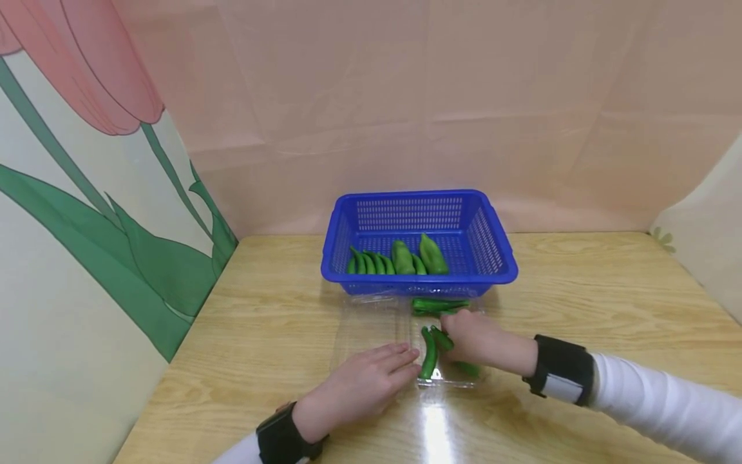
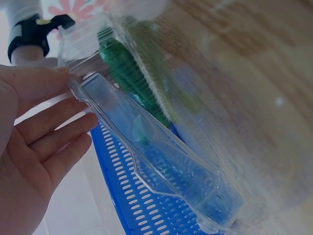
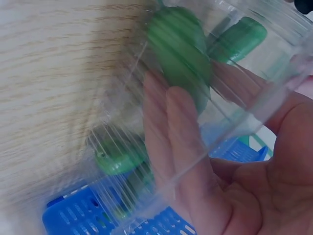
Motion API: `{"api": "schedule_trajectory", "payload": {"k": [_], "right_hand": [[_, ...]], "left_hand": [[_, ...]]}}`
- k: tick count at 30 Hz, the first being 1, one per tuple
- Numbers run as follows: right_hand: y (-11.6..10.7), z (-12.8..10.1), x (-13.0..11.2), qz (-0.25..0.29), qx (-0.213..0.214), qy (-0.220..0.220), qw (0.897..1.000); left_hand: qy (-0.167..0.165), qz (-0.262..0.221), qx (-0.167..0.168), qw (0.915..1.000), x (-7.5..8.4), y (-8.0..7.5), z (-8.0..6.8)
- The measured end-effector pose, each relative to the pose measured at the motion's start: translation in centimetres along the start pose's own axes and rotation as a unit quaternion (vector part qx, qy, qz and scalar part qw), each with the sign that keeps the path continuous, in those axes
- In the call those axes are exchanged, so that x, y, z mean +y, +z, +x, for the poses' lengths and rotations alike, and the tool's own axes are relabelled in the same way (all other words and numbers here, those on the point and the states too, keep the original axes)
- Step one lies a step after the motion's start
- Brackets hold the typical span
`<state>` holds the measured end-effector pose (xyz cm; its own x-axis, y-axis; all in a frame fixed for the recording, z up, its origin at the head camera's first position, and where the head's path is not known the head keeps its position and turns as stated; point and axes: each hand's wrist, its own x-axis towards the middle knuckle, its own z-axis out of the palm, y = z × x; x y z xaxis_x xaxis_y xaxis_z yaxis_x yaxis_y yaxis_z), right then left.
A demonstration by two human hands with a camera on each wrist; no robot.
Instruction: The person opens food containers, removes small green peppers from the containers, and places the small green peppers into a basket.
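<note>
The right hand lies inside the right half of a clear plastic box; its fingers are fairly straight and rest on green peppers in that half. The right wrist view shows the fingers through the clear plastic, with a pepper against them; whether they pinch it cannot be told. The left hand lies flat, palm down, its straight fingers pressing on the edge of the box's left half. The box sits opened out on the desk, just in front of a blue basket and touching it or nearly so. More green peppers lie in a row on the basket floor, near its front wall. Both wrists wear black bands over white sleeves. A pink backdrop stands behind the desk; a tulip print covers the left wall.
</note>
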<state>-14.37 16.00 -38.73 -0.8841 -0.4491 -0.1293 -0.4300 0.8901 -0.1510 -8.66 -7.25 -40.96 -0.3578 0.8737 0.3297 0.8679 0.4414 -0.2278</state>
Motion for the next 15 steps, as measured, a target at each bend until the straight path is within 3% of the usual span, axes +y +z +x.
{"api": "schedule_trajectory", "payload": {"k": [15], "right_hand": [[-1.3, -0.8, 0.0, 0.059, 0.026, -0.039, 0.997]], "left_hand": [[0.000, -0.004, -0.004, 1.0000, 0.1, 0.0, 0.0]]}}
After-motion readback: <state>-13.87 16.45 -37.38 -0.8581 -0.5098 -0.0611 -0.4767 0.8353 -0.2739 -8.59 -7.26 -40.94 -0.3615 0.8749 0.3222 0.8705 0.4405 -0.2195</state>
